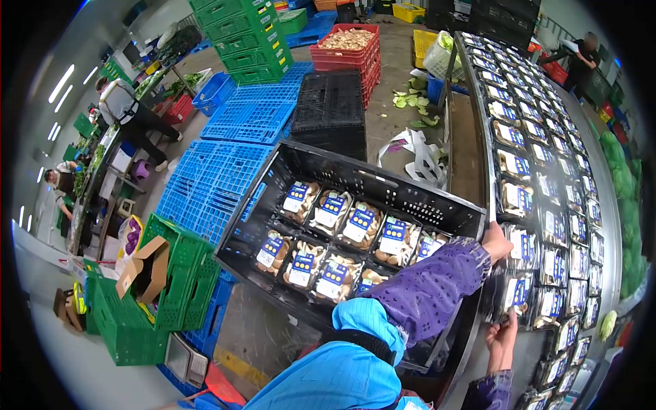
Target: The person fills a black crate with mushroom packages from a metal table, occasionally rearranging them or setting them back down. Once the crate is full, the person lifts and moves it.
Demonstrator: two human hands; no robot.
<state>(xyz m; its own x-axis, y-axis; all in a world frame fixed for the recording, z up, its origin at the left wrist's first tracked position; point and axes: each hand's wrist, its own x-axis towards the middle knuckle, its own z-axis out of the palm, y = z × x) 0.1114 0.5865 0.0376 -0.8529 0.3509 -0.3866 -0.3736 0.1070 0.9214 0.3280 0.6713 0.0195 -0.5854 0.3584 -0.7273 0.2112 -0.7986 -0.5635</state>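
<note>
On the metal table, my left hand (497,242) is closed at the edge of a mushroom pack (523,247) with a blue-and-white label. Just below it, my right hand (503,342) pinches the near edge of another mushroom pack (516,294), which is slightly blurred. Both packs look film-wrapped, and part of each grip is hidden. My left forearm, in a purple sleeve, reaches across the black crate (342,160). Inside this crate, several similar packs, such as one labelled pack (362,224), lie in two rows, with the right end partly covered by the sleeve.
Rows of mushroom packs (509,134) cover the metal table (611,225). Blue pallets (198,174), stacked green crates (246,44), a black crate stack (329,109) and a red crate (345,51) stand beyond. A co-worker (126,109) stands left, another person (585,61) far right.
</note>
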